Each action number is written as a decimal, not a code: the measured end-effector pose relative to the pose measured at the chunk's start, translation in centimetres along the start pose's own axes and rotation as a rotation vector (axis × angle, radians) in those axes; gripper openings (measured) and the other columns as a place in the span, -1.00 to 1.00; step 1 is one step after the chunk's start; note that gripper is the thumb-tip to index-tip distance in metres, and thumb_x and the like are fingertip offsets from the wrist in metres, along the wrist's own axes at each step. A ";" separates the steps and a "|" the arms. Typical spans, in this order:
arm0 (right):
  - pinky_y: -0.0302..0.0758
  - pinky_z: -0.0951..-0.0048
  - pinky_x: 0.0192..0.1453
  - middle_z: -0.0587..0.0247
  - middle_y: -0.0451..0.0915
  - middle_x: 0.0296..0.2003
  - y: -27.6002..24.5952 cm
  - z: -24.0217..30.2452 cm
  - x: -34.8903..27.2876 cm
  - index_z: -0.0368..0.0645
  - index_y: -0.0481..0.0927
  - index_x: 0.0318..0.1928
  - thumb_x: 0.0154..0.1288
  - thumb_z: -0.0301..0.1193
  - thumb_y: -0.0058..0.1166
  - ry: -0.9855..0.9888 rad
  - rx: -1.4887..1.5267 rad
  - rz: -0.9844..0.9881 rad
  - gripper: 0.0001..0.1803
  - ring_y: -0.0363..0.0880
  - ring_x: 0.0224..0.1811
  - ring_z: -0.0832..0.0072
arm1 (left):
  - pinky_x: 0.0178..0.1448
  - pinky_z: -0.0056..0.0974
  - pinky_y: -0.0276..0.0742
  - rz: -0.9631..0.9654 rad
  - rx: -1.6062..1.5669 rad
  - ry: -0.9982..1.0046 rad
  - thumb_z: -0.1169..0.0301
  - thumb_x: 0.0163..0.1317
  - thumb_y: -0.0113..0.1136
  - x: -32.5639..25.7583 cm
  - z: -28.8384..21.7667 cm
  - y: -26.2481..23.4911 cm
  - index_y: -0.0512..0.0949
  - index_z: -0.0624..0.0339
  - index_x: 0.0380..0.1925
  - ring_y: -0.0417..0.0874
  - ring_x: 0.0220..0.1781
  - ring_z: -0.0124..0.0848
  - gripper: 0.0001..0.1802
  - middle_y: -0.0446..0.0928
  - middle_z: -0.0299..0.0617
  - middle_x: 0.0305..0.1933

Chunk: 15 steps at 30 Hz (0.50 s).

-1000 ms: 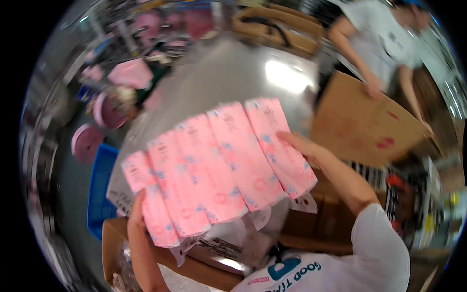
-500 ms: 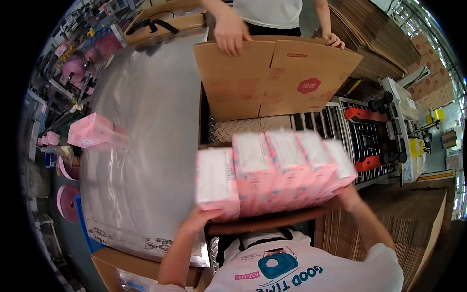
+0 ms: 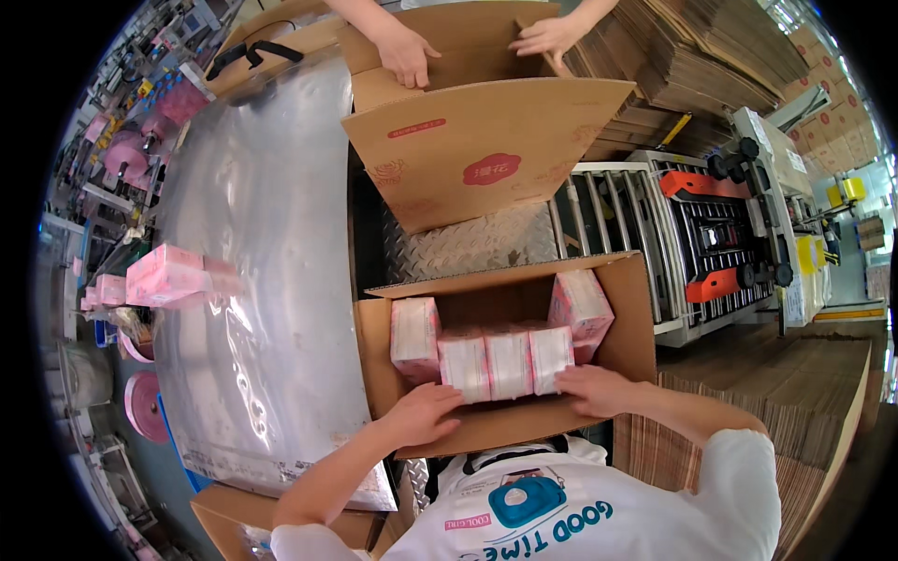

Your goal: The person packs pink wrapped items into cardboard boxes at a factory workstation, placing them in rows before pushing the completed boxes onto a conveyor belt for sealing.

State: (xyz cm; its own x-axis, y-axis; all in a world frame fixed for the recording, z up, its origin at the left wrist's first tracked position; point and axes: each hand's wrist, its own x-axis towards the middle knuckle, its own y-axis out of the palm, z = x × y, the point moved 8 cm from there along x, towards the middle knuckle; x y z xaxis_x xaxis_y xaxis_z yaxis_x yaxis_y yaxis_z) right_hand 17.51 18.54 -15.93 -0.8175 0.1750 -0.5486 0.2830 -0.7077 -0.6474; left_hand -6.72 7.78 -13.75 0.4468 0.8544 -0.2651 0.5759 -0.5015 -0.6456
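Observation:
Several pink-and-white tissue packs [image 3: 510,360] stand inside an open cardboard box [image 3: 625,309] in front of me. The outer packs stick up higher than the middle ones. My left hand [image 3: 426,414] rests by the near left of the box, its stretched fingertips against the packs. Near the right end of the row, my right hand [image 3: 596,388] lies with fingers extended on the nearest pack. Neither hand is closed round anything. The lower parts of the packs are hidden by the box and each other.
A co-worker's hands [image 3: 404,54] work at a second open carton [image 3: 491,150] beyond mine. On the left is a metal table [image 3: 271,243] with a tissue pack [image 3: 168,276]. A roller conveyor [image 3: 608,210] runs to the right. Flat cardboard stacks [image 3: 748,421] stand at near right.
The tissue packs, held between both my hands above the box, are now down inside it, and my grip has loosened. The co-worker's flat carton has been opened out and moved left.

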 end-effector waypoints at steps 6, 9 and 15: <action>-0.10 -0.12 0.40 0.19 0.07 0.37 -4.2 -1.1 5.0 -0.05 0.16 0.33 -0.01 0.02 0.18 0.138 -0.625 -0.190 -0.08 -0.08 0.44 0.24 | 0.39 0.28 -0.15 -0.088 0.679 -0.106 -0.25 -0.18 0.21 3.6 2.1 0.7 0.29 0.24 0.20 0.05 0.44 -0.19 0.02 0.20 -0.04 0.34; 0.02 -0.11 0.36 0.18 0.16 0.33 -5.2 -5.4 7.2 -0.04 0.23 0.30 -0.03 0.01 0.20 0.218 -0.479 -0.448 -0.12 0.07 0.39 0.28 | 0.31 0.28 0.06 -0.262 0.772 -0.167 -0.22 -0.14 0.20 6.3 5.4 -1.5 0.31 0.25 0.16 0.17 0.37 -0.18 -0.04 0.25 -0.05 0.28; 0.37 0.21 0.16 0.06 0.55 0.00 -7.0 -14.3 15.3 -0.12 0.58 -0.05 0.01 0.05 0.17 0.305 -0.031 -0.487 -0.40 0.48 0.07 0.16 | 0.15 0.09 0.35 -0.161 0.245 -0.292 -0.19 0.01 0.14 12.2 15.5 -2.6 0.37 0.16 0.08 0.44 0.15 -0.09 -0.23 0.38 0.02 0.14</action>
State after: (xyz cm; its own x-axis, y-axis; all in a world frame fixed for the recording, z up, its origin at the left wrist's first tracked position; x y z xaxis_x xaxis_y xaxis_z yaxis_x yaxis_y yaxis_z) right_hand 10.22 35.99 -27.37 -0.6772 0.6681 -0.3084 -0.0716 -0.4769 -0.8760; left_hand -13.43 21.62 -26.40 0.1311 0.9396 -0.3161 0.4272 -0.3413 -0.8373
